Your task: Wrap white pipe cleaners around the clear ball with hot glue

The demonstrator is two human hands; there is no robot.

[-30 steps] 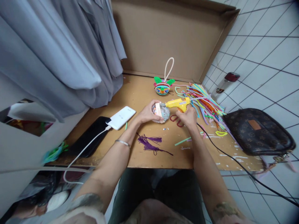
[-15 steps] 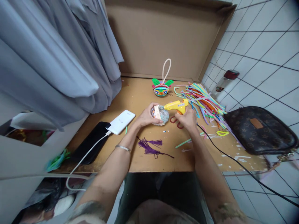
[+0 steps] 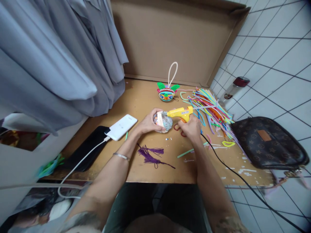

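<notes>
My left hand (image 3: 148, 123) is closed around a rounded craft piece (image 3: 167, 123), pale and bumpy, with a light band across it. My right hand (image 3: 191, 128) grips a yellow hot glue gun (image 3: 180, 113) by its handle. The gun's nozzle points left and meets the top of the piece near the band; whether glue is coming out is too small to tell. Red bent strips (image 3: 182, 132) lie just below the gun. Purple tassels (image 3: 150, 154) rest nearer the table's front edge. Behind my hands stands a finished-looking animal-head ornament (image 3: 166, 94) with green ears and a white loop.
A bundle of colourful pipe cleaners (image 3: 211, 105) lies at the back right, beside a bottle (image 3: 232, 89). A brown handbag (image 3: 269, 142) sits at the right edge. The gun's black cord (image 3: 225, 160) crosses the table. At left are a white power bank (image 3: 122, 127) and a black object (image 3: 87, 149).
The whole view has shifted slightly, so things appear a little to the left. Both hands keep their hold, and the nozzle stays at the craft piece's band.
</notes>
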